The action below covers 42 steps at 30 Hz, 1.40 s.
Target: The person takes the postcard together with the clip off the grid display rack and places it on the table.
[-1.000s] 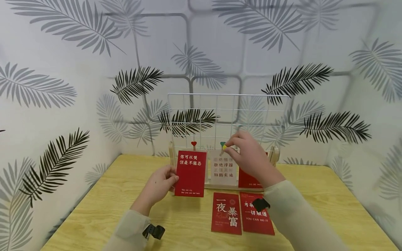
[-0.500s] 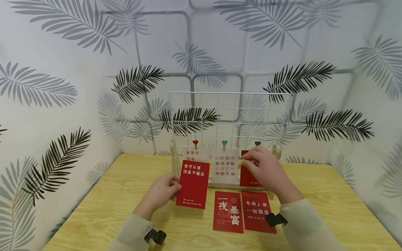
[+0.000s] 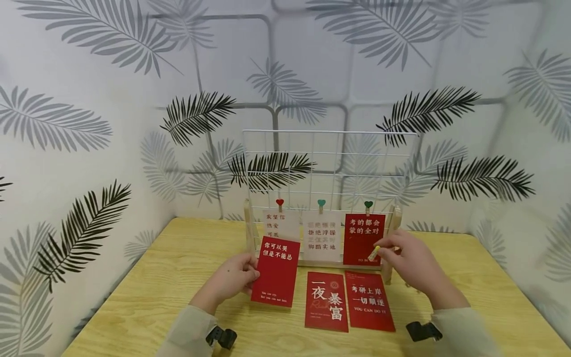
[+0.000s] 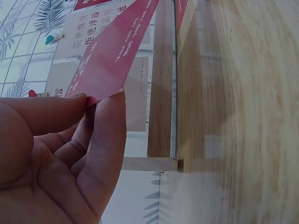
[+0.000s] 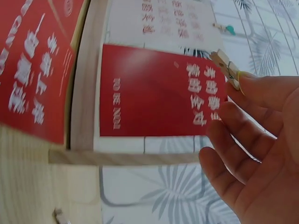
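- I see left hand (image 3: 233, 275) pinching loose red card (image 3: 275, 278) to its right, lowered, baring white card (image 3: 280, 222) behind
- Right hand (image 3: 411, 255) pinches yellow-topped clip (image 3: 373, 253), shifted right, hung red card (image 3: 361, 240) left of it; loose red card still unclipped

At the left grip (image 3: 233, 276) I see a red card (image 3: 274, 278) lettered white; at the right grip (image 3: 408, 255) my feed shows a pale wooden peg (image 3: 373, 254) tipped yellow; beyond both, red, teal and dark-green hearts (image 3: 321, 203), a white grid (image 3: 330, 132) and wallpaper (image 3: 312, 49) patterned with grey and black fronds; beneath both, a yellowish, wood-grained counter (image 3: 147, 277).
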### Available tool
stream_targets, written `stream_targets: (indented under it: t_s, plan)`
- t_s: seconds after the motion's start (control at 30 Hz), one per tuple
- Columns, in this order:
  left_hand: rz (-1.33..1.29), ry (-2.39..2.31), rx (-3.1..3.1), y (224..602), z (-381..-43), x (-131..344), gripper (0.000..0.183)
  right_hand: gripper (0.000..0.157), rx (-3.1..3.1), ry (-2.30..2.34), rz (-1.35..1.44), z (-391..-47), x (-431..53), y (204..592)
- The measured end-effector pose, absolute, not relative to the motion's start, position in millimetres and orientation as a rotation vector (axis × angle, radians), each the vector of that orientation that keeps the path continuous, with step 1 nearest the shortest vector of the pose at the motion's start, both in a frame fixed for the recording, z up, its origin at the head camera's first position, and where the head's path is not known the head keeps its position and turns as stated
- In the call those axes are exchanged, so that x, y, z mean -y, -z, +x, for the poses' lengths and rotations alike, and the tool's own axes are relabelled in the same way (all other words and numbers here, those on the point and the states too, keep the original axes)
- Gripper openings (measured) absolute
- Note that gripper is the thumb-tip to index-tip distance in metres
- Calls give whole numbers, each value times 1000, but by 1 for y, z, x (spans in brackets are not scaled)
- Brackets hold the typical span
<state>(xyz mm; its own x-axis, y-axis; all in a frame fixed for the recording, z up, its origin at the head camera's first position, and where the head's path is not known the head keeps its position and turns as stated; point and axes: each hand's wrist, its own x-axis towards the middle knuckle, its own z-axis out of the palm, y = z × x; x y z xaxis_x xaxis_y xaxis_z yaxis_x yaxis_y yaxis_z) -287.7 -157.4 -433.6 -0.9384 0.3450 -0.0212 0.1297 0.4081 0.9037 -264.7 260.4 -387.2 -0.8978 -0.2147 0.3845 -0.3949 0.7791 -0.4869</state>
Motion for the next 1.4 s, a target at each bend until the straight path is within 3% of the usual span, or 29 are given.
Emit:
stream_targets:
  t_s: [0.43, 0.97, 1.4]
  plan:
    - [408, -1452, -2444, 447, -288, 154, 3, 17, 2830, -855, 318, -254, -318, 409]
    - [357, -1357, -2529, 450, -291, 159, 5, 35, 3013, -848, 200, -267, -378, 428]
    - [357, -1322, -2474, 455, -294, 158, 5, 25, 3067, -899, 159, -274, -401, 454]
